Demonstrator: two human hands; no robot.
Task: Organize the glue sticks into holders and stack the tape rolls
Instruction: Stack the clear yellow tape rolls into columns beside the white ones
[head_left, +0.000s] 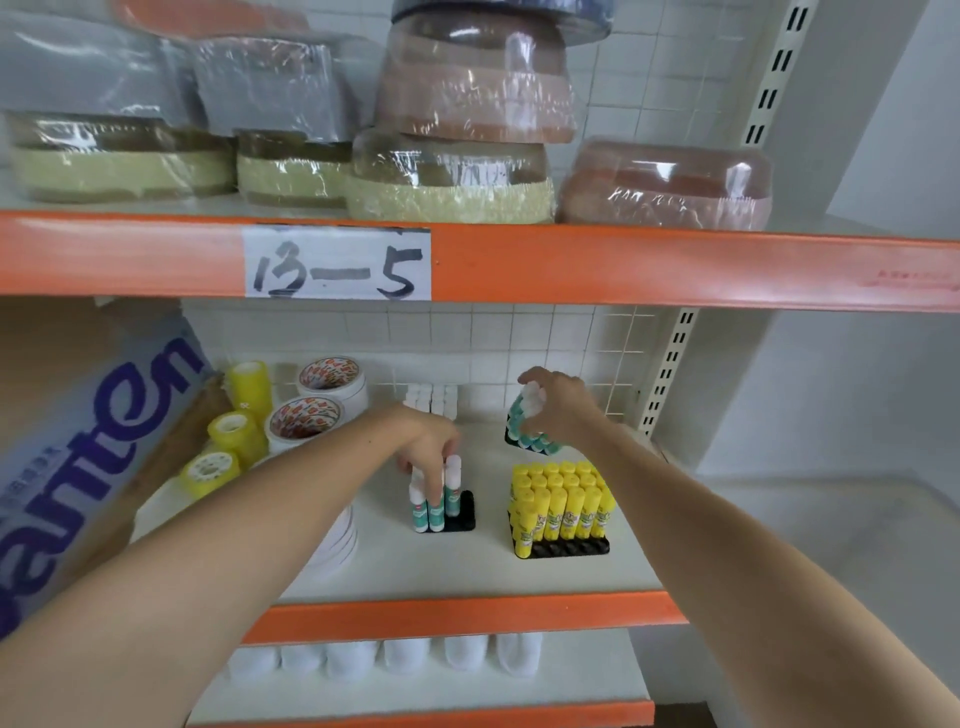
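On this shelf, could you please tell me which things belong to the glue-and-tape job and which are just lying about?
Job:
left hand on green glue sticks in black holder
right hand on green sticks
yellow glue sticks
yellow tape rolls
white tape rolls

Lying about:
wrapped bundles above
blue-lettered pack

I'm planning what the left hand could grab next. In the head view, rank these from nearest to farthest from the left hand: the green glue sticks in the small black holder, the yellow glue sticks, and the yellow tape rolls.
From the left hand:
1. Green glue sticks, directly under its fingers, in the small black holder.
2. Yellow glue sticks, to its right on the same shelf.
3. Yellow tape rolls, far to its left by the blue-lettered pack.
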